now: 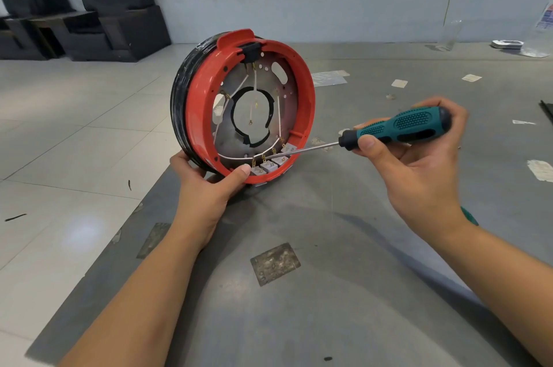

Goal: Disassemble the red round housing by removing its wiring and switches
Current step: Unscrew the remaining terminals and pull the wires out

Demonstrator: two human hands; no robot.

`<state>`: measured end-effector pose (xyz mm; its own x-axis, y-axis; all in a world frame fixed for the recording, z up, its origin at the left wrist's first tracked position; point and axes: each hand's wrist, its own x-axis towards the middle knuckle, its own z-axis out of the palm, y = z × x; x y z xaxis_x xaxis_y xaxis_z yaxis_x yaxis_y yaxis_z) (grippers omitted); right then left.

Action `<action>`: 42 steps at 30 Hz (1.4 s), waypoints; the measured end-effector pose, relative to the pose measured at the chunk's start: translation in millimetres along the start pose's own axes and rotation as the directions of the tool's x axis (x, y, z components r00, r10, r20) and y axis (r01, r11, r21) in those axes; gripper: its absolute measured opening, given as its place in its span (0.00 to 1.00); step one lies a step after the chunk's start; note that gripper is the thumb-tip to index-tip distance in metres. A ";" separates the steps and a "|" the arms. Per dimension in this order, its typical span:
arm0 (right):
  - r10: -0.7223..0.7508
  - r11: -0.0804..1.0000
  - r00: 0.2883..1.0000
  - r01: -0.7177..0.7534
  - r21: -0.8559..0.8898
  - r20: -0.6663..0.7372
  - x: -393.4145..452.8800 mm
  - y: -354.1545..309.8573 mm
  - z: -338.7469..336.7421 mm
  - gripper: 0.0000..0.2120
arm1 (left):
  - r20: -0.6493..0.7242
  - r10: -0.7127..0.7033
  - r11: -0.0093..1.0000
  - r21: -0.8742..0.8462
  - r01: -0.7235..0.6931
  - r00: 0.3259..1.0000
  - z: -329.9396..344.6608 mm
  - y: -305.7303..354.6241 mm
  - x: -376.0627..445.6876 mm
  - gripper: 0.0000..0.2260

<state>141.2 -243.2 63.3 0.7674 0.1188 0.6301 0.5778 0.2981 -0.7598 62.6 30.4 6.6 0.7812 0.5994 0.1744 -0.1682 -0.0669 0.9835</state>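
My left hand (206, 184) grips the housing (299, 73) steady; my right hand (419, 157), gripping the screwdriver (398, 127), should pry the terminals (263, 157) gently.

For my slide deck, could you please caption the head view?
Left hand steadies the upright red housing while the right hand probes its switches with a screwdriver.

The screwdriver (398, 127) tip is hidden among the white switches (269, 164).
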 end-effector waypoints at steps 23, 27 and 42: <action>0.022 0.983 0.998 -0.012 -0.186 0.052 3.7 -5.3 14.1 0.28 | 0.020 0.039 0.978 0.205 -0.042 0.999 1.8 1.4 -2.7 0.42; 0.000 0.978 0.999 0.011 -0.208 0.052 -0.5 -6.1 13.7 0.28 | 0.029 0.037 0.975 0.218 -0.042 0.999 1.8 1.2 -2.6 0.42; -0.095 0.771 0.961 0.236 -0.592 0.260 1.1 -29.0 -20.8 0.16 | -0.002 0.064 0.973 0.224 -0.062 0.998 1.7 1.3 -3.6 0.36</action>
<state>131.1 -271.4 82.7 0.6103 0.3317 0.7193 0.7911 -0.3026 -0.5316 60.5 26.8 7.3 0.7673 0.5957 0.2372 -0.0776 -0.2810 0.9566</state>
